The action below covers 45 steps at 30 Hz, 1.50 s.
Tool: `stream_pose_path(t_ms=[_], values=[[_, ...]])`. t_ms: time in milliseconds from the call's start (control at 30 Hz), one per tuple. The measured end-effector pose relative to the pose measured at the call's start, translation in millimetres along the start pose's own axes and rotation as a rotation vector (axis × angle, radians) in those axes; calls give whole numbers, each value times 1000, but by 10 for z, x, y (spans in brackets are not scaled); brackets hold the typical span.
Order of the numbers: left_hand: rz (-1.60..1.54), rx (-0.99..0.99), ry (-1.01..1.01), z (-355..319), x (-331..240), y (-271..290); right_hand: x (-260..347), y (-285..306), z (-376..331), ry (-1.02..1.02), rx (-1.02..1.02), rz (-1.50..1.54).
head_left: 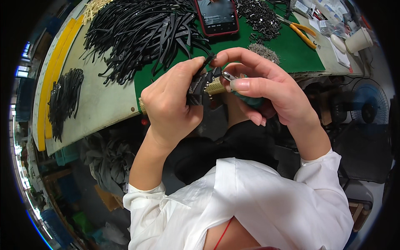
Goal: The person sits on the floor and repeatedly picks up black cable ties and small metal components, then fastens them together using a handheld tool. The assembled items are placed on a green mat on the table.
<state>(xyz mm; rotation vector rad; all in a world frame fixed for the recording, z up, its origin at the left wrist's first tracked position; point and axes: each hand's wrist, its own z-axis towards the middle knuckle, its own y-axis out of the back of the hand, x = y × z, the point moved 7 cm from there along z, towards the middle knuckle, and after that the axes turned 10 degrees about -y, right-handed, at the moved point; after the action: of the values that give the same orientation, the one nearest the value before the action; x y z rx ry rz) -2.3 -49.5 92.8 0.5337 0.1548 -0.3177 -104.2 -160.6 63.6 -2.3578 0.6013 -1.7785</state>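
- A narrow black flat strap [200, 81] with a small silver metal clip [228, 76] at its end is being pinched between both hands, just above the bench edge.
- The left hand [173, 102] is closing thumb and fingers around the strap's lower part.
- The right hand [254, 83] is curling in, fingertips pressing the strap's top and the clip.
- Beyond the hands, a big heap of loose black straps [141, 31] is lying on the green mat [291, 52], with a red-cased phone [216, 16] beside it.
- Yellow-handled pliers [302, 33] are lying further right.

Strap pile [141, 29] sat far-left on table [104, 104]; phone [217, 16] right of it, clip heap [260, 16] beyond, pliers [301, 32] further right, cup [358, 40] at right edge; smaller strap bundle [64, 98] near left rim.
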Motion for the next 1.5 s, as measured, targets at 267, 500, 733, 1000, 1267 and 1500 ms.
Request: stream_pose_path(t_ms=[267, 500, 733, 1000, 1267, 1500], values=[[12, 26, -40, -39, -28, -29, -73, 8, 21, -75, 2, 62], [81, 140, -93, -78, 34, -56, -24, -5, 50, 225, -259, -380], [354, 296, 114, 2, 241, -180, -16, 12, 38, 422, -508, -922], [727, 533, 362, 470, 1318, -141, -180, 336, -116, 252, -518, -856], [660, 622, 419, 328, 1560, -221, -13, 701, -318, 250, -688, -880], [649, 716, 431, 320, 1631, -225, 159, 892, -354, 172, -690, -1131]])
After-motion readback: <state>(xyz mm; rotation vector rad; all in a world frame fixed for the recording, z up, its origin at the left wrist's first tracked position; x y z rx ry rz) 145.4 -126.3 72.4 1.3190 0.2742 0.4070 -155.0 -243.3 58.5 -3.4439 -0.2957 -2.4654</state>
